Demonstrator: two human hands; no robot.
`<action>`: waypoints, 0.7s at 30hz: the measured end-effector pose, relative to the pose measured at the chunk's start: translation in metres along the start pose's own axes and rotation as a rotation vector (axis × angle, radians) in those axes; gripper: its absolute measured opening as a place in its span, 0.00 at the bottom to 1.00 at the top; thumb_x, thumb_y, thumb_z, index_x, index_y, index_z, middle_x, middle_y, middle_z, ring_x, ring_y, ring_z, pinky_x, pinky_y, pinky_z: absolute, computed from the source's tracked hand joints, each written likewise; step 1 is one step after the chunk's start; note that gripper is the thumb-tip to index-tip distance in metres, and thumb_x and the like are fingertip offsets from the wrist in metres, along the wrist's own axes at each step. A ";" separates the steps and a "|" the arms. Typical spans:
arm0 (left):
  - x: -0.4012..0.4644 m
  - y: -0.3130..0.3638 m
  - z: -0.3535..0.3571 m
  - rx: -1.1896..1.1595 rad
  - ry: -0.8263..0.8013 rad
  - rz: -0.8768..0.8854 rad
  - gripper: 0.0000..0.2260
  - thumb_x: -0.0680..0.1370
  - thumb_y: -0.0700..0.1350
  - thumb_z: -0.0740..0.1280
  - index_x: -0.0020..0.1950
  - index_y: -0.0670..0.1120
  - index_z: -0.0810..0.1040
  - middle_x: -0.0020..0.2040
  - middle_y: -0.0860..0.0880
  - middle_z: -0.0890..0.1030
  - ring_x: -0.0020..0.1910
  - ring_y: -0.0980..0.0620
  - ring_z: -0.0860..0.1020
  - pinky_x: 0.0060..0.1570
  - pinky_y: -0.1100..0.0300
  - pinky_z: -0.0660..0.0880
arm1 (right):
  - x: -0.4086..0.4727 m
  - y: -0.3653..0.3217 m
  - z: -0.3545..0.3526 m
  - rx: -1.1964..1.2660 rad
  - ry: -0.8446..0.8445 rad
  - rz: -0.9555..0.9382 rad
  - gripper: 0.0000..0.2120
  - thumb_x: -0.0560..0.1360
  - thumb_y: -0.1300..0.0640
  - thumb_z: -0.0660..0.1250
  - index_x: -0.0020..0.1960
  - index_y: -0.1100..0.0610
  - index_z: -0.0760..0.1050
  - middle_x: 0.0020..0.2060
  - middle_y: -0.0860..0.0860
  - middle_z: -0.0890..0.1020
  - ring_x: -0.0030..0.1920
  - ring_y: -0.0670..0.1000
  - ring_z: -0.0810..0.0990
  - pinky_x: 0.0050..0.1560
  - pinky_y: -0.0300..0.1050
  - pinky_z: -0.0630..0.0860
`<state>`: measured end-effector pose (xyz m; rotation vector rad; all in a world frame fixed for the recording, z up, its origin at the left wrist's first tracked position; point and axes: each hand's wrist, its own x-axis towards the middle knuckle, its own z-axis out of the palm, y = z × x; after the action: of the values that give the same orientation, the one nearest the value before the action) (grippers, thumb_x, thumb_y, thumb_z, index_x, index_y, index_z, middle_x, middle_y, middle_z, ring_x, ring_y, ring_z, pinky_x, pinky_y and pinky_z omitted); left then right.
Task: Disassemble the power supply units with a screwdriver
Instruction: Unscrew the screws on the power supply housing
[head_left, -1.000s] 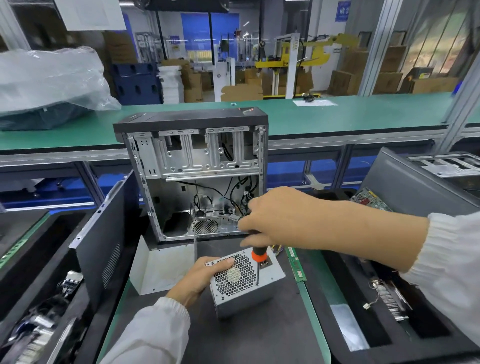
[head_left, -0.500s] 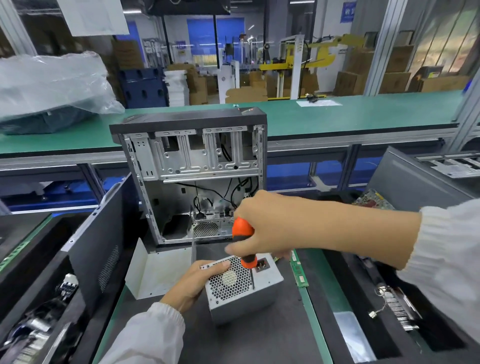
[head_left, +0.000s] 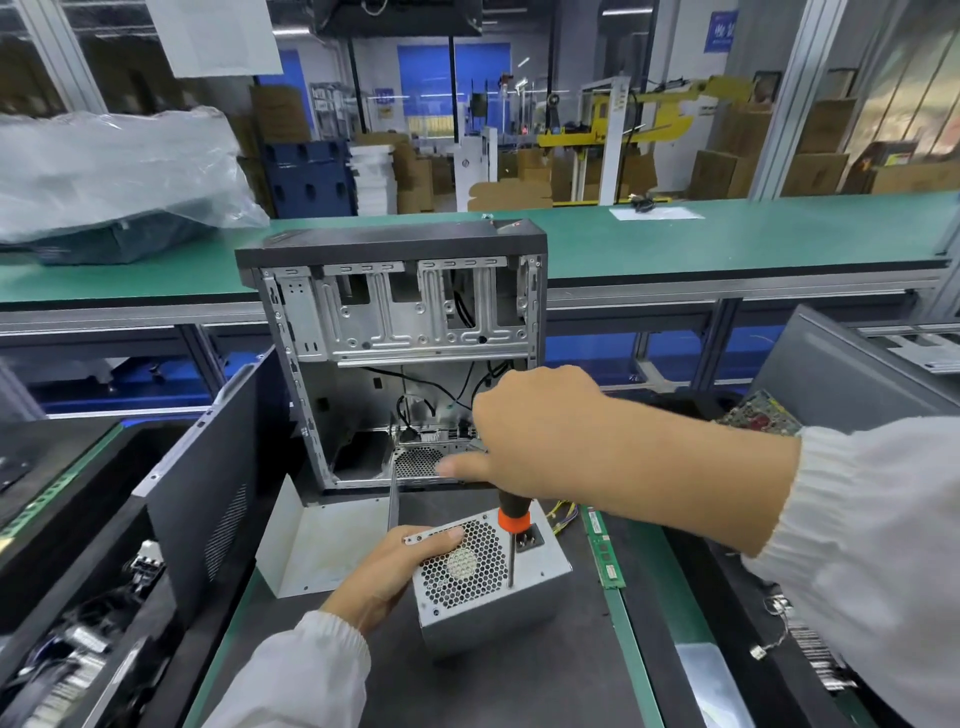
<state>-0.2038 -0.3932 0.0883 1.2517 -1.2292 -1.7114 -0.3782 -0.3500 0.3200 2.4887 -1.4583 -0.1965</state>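
The left hand (head_left: 387, 569) is gripping the grey metal power supply unit (head_left: 493, 577) on the dark worktop (head_left: 498, 691); the right hand (head_left: 540, 431) is clutching the orange-collared black screwdriver (head_left: 512, 525), standing upright on its grille.

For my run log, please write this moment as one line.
left hand holds power supply | right hand grips screwdriver | shaft upright on fan-grille face | case behind open

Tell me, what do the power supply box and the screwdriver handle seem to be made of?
Power supply box: seemingly bare sheet metal, dull grey, with a punched honeycomb fan grille. Screwdriver: handle looks like black and orange plastic or rubber, mostly covered by the right hand; the thin shaft looks like steel.
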 end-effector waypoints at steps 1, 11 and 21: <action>-0.001 0.000 0.000 0.001 -0.011 -0.003 0.20 0.70 0.53 0.77 0.52 0.39 0.84 0.52 0.37 0.84 0.46 0.45 0.84 0.47 0.58 0.79 | 0.002 -0.002 0.003 -0.002 0.050 0.007 0.27 0.77 0.34 0.52 0.34 0.56 0.58 0.32 0.52 0.66 0.34 0.54 0.69 0.36 0.47 0.64; 0.000 -0.002 -0.001 0.000 -0.005 0.006 0.21 0.67 0.55 0.78 0.51 0.40 0.85 0.51 0.37 0.84 0.45 0.45 0.84 0.46 0.59 0.79 | -0.009 0.008 0.002 -0.113 0.109 -0.295 0.22 0.80 0.47 0.56 0.33 0.57 0.56 0.28 0.50 0.62 0.27 0.49 0.62 0.26 0.41 0.55; -0.001 0.001 0.002 -0.036 0.018 -0.018 0.19 0.72 0.47 0.74 0.56 0.34 0.81 0.54 0.34 0.82 0.52 0.38 0.81 0.61 0.46 0.74 | -0.016 0.022 0.002 0.171 -0.062 -0.402 0.15 0.76 0.44 0.65 0.57 0.52 0.69 0.49 0.48 0.74 0.50 0.50 0.72 0.44 0.47 0.71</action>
<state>-0.2050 -0.3923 0.0893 1.2577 -1.1749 -1.7234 -0.4043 -0.3467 0.3242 2.9202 -1.0156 -0.2318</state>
